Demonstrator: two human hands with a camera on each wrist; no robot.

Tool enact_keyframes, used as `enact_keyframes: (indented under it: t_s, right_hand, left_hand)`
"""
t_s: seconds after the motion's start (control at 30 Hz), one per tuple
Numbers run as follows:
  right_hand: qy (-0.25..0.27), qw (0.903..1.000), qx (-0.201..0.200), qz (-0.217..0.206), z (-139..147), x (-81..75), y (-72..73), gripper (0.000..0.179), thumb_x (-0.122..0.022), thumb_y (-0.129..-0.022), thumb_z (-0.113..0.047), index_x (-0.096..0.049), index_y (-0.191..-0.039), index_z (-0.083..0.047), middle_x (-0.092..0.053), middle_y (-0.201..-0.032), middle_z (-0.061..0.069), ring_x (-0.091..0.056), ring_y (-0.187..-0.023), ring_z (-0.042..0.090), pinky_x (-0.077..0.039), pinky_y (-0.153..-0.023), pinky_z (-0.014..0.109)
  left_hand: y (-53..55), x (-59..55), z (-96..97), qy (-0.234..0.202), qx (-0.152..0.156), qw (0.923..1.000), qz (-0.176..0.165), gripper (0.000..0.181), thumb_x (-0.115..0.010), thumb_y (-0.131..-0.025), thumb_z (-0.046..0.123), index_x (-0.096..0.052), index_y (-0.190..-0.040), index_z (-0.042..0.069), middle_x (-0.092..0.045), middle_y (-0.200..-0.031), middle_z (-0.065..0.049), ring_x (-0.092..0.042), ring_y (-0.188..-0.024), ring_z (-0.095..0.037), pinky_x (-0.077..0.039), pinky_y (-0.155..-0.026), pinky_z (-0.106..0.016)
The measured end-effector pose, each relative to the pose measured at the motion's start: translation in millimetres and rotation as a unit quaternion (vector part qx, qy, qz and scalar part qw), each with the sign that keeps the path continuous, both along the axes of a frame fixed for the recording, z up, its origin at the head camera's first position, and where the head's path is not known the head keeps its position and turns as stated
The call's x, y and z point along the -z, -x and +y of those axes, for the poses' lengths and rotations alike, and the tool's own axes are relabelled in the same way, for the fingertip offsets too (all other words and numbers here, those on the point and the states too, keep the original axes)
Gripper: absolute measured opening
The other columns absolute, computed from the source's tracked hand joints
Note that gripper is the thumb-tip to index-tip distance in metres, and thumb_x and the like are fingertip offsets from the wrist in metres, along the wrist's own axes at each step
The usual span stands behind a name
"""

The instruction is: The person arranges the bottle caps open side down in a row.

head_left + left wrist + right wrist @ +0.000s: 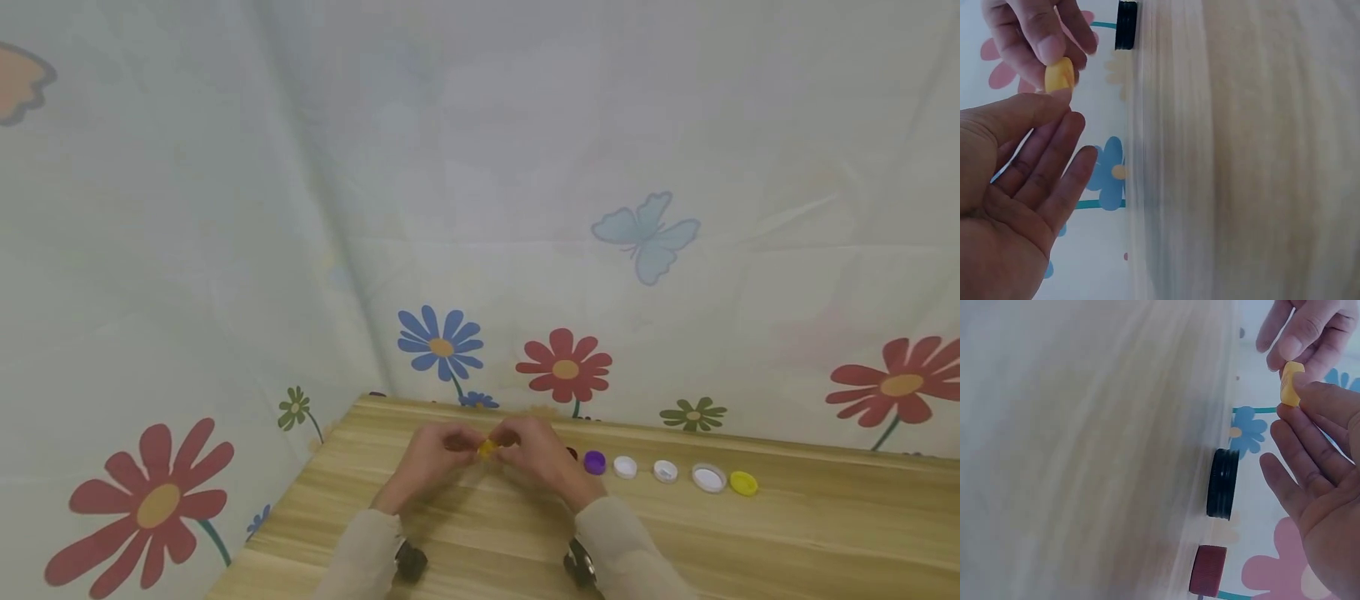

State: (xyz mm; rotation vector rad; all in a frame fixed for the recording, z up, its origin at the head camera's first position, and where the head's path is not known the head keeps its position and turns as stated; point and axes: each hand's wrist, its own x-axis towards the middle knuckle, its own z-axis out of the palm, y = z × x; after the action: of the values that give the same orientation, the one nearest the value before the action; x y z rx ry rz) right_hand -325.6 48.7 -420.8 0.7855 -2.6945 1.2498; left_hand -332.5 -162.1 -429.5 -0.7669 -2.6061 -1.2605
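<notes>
A small yellow bottle cap [487, 447] is held up between both hands over the wooden table. My left hand [438, 458] pinches one side of it with thumb and fingertips, as the left wrist view shows with the same yellow cap [1060, 75]. From the other side my right hand [536, 454] pinches it too; in the right wrist view its thumb lies on the cap [1291, 384]. The remaining fingers of both hands are loosely extended. Standing on the table beside my right hand are a black cap [1222, 484] and a dark red cap [1208, 570].
Right of my hands a row of caps runs along the back of the table [825, 533]: a purple cap [595, 462], several white caps [625, 467] and a bright yellow cap [744, 483]. Behind the table edge hangs a flower-printed curtain [487, 208].
</notes>
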Motion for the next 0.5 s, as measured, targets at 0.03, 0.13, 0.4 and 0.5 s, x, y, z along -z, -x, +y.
enact_keyframes:
  t_s: [0.03,0.13,0.4,0.5]
  right_hand:
    - [0.006,1.0,0.002,0.002,0.3,0.3,-1.3,0.018,-0.072,-0.088,-0.016,-0.071,-0.106,-0.014,-0.069,-0.101,-0.003,-0.063,-0.096,0.015,-0.051,-0.086,0.033]
    - [0.019,0.9998,0.009,0.006,1.2,0.2,-5.8,0.017,-0.072,-0.088,-0.017,-0.071,-0.105,-0.015,-0.069,-0.1,-0.005,-0.063,-0.096,0.015,-0.051,-0.086,0.033]
    - [0.061,0.9978,0.024,-0.009,1.2,-2.3,-18.3,0.014,-0.072,-0.089,-0.021,-0.071,-0.102,-0.018,-0.068,-0.096,-0.01,-0.063,-0.094,0.01,-0.051,-0.085,0.031]
    - [0.074,0.9968,0.03,-0.003,1.0,-2.5,-21.7,0.013,-0.072,-0.089,-0.022,-0.071,-0.101,-0.018,-0.068,-0.095,-0.011,-0.063,-0.093,0.01,-0.052,-0.084,0.031]
  left_hand:
    - [-1.3,-0.7,-0.2,0.001,0.002,1.0,0.005,0.02,-0.078,-0.079,0.004,-0.074,-0.098,0.011,-0.073,-0.094,0.001,-0.068,-0.088,-0.014,-0.054,-0.079,-0.03]
    - [-5.3,-3.1,-0.3,-0.002,0.004,1.0,0.002,0.02,-0.078,-0.079,0.003,-0.074,-0.097,0.012,-0.072,-0.093,0.003,-0.068,-0.086,-0.012,-0.054,-0.078,-0.029]
    - [-10.3,-5.5,-0.9,-0.011,0.001,0.9998,-0.014,0.019,-0.078,-0.08,0.009,-0.073,-0.095,0.019,-0.071,-0.093,0.008,-0.067,-0.085,-0.008,-0.054,-0.078,-0.026]
    - [-12.6,-8.1,-1.0,-0.018,0.002,0.9996,-0.02,0.019,-0.079,-0.08,0.011,-0.073,-0.096,0.019,-0.07,-0.094,0.009,-0.067,-0.086,-0.009,-0.054,-0.078,-0.026]
